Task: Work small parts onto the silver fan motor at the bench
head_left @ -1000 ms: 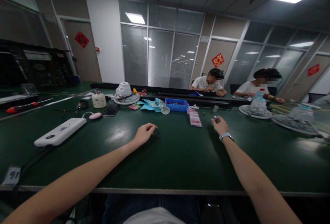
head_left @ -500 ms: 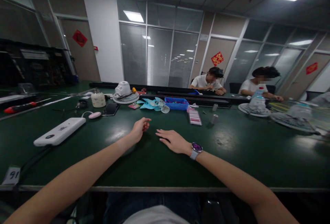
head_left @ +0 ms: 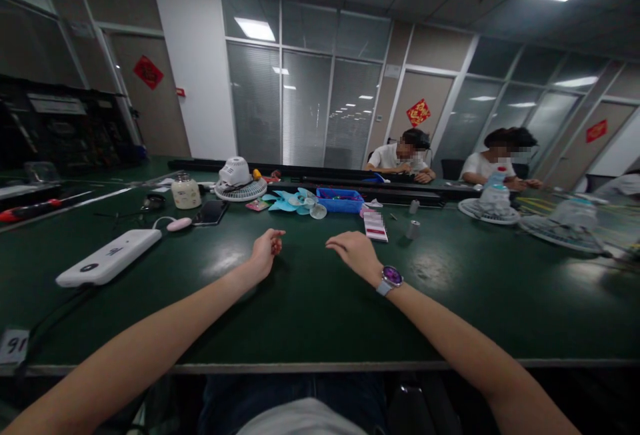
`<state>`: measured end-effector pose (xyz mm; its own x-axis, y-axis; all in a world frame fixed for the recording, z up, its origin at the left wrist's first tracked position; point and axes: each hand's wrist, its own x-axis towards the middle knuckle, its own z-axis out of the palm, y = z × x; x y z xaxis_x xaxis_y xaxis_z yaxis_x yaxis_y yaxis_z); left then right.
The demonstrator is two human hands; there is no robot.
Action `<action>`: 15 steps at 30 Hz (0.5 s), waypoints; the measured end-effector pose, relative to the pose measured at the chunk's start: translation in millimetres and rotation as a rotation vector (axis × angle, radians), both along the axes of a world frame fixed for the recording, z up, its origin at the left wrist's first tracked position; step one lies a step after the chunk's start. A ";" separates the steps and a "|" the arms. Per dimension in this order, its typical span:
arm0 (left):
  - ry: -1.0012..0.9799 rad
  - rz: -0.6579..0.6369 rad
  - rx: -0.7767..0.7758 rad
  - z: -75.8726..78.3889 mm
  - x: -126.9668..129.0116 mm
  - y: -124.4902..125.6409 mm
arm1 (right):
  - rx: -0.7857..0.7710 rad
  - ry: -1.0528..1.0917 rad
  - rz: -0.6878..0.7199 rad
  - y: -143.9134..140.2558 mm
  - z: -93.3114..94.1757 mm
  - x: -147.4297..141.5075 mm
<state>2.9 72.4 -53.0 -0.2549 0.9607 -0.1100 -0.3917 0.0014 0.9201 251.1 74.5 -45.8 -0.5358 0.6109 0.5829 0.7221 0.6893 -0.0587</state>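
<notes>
On the green table, my left hand [head_left: 265, 252] has its index finger stretched out and the others loosely curled, with nothing in it. Apart from it, my right hand [head_left: 357, 252] hangs bent at the wrist, fingers pointing left, and nothing shows in its grip. A watch [head_left: 392, 276] is on my right wrist. Beyond my hands lie light-blue fan blades [head_left: 293, 201] and a blue basket [head_left: 340, 203] of small parts. A paper packet [head_left: 375, 226] and two small metal cylinders, the nearer cylinder [head_left: 413, 229] upright, are past my right hand.
A white power strip [head_left: 109, 258], a phone [head_left: 211, 212], a cream jar [head_left: 187, 192] and a white fan housing [head_left: 235, 175] stand on the left. More fan parts [head_left: 489, 211] lie on the right. Two people [head_left: 400, 157] sit across the table, behind black rails [head_left: 300, 172].
My right hand has lifted and moved right, its fingers now bending downward instead of lying spread. My left hand has barely shifted. The view has turned slightly.
</notes>
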 end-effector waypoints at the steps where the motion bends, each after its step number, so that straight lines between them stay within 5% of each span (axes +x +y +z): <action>1: 0.002 -0.001 0.001 0.3 0.3 -0.9 | 0.063 0.036 -0.110 8.6 6.8 17.3; 4: 0.007 -0.006 0.007 1.1 1.1 -2.9 | 0.195 0.180 -0.537 37.4 23.5 81.5; 7: 0.021 -0.008 0.016 0.9 2.0 -3.3 | 0.164 0.254 -0.858 61.0 27.7 141.5; 10: 0.045 -0.004 0.028 -0.7 2.7 -2.0 | 0.026 0.232 -0.997 74.4 22.0 178.1; 15: 0.083 -0.003 0.045 -4.5 2.3 0.8 | -0.080 0.228 -1.044 84.4 15.1 197.0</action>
